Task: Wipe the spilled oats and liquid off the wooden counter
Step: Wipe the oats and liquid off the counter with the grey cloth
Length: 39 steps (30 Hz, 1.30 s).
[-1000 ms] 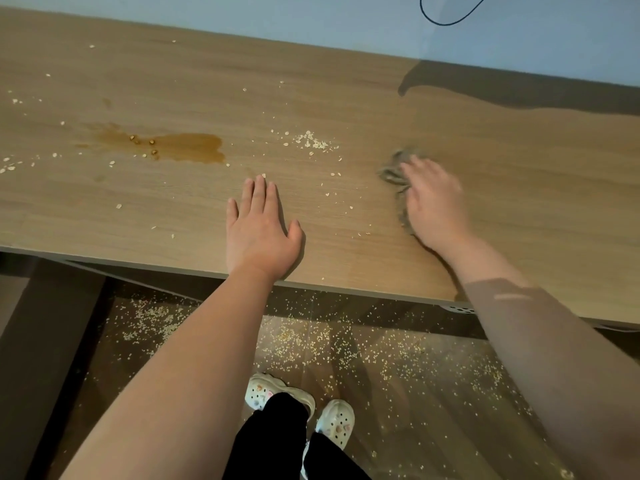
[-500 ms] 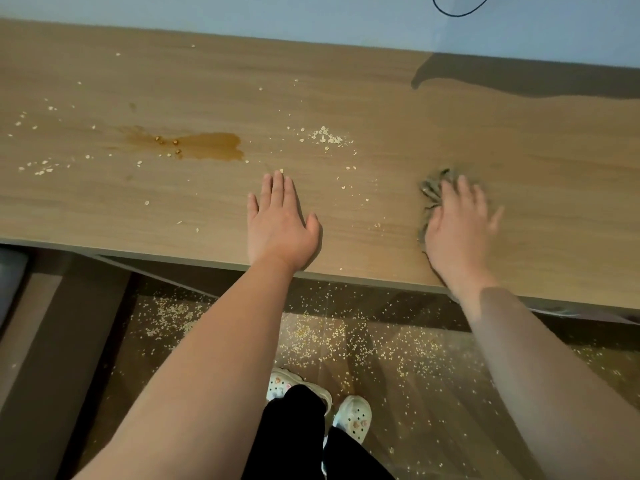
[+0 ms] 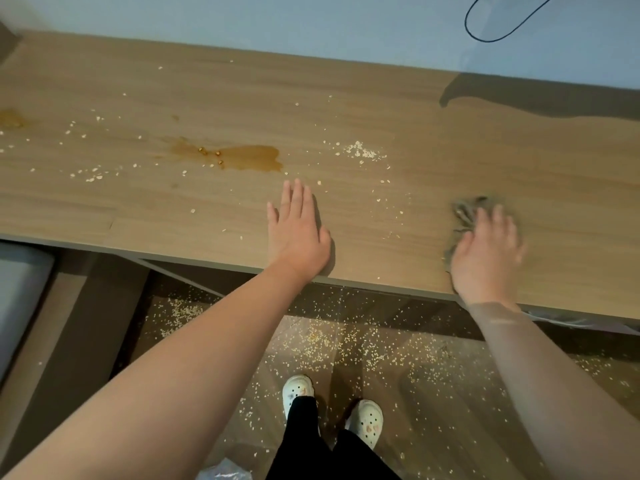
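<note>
A brown puddle of liquid point(image 3: 252, 157) with a few small kernels lies on the wooden counter point(image 3: 346, 91), left of centre. A small heap of oats point(image 3: 360, 150) sits to its right, and loose oats point(image 3: 90, 174) are scattered further left. My left hand point(image 3: 296, 233) rests flat, palm down, near the counter's front edge, below the puddle. My right hand point(image 3: 486, 251) presses a crumpled grey cloth point(image 3: 465, 211) onto the counter at the right, close to the front edge; most of the cloth is hidden under the palm.
A second brown stain point(image 3: 10, 119) marks the far left of the counter. Many oats point(image 3: 346, 344) cover the floor below the front edge, around my white shoes point(image 3: 298, 393). A black cable point(image 3: 491, 32) hangs on the wall behind. A grey block point(image 3: 20, 299) stands at lower left.
My right hand has dragged the cloth toward the counter's front edge. The left hand stays flat in place. The view has shifted, showing more of the counter's left side.
</note>
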Each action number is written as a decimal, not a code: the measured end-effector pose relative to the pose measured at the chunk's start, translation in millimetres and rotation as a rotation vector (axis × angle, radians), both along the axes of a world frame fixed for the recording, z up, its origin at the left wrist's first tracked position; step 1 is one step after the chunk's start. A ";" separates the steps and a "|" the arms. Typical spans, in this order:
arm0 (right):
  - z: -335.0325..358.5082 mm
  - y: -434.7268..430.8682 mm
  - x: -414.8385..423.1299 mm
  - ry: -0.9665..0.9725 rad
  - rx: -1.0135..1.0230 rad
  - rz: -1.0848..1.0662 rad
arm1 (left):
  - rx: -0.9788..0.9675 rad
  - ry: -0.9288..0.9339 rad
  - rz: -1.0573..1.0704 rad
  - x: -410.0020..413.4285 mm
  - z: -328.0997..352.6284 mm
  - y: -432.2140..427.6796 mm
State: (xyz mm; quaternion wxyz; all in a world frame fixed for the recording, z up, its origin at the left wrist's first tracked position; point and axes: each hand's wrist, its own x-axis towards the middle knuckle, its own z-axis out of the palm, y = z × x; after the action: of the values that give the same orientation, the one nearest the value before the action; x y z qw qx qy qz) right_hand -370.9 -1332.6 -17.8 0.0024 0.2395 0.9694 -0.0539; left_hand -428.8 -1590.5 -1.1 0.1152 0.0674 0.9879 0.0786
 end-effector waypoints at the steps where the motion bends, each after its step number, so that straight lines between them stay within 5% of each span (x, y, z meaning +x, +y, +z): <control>1: -1.0 -0.2 1.7 -0.007 0.008 -0.101 | -0.045 0.011 -0.006 -1.0 0.1 -10.9; 5: 0.6 -41.9 -20.2 -0.021 0.022 -0.269 | -0.116 -0.019 -0.006 -10.6 -3.3 -44.0; 10: -2.3 -114.5 -58.7 -0.015 -0.010 -0.019 | -0.134 -0.027 -0.031 -16.1 -9.8 -52.8; 14: -1.4 -93.9 -53.6 -0.068 0.003 0.221 | -0.116 -0.012 -0.061 -15.5 -9.5 -52.6; 21: -1.5 -58.9 -65.8 0.013 0.009 -0.341 | -0.073 -0.008 -0.048 -17.2 -11.9 -53.5; 27: -6.4 -114.3 -71.7 -0.035 -0.005 0.120 | -0.082 -0.015 -0.043 -17.7 -11.9 -53.7; 33: -3.2 -57.9 -84.0 0.046 -0.003 -0.118 | -0.078 -0.026 -0.047 -18.2 -9.9 -53.2; 39: -0.2 -43.0 -151.8 0.072 -0.103 0.108 | -0.072 -0.019 -0.052 -17.8 -13.0 -54.5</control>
State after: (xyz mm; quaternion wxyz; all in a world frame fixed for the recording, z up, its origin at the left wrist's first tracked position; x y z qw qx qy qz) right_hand -522.7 -1375.5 -18.0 -0.0174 0.1845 0.9762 -0.1123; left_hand -446.6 -1645.0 -14.1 0.1287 0.0879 0.9869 0.0406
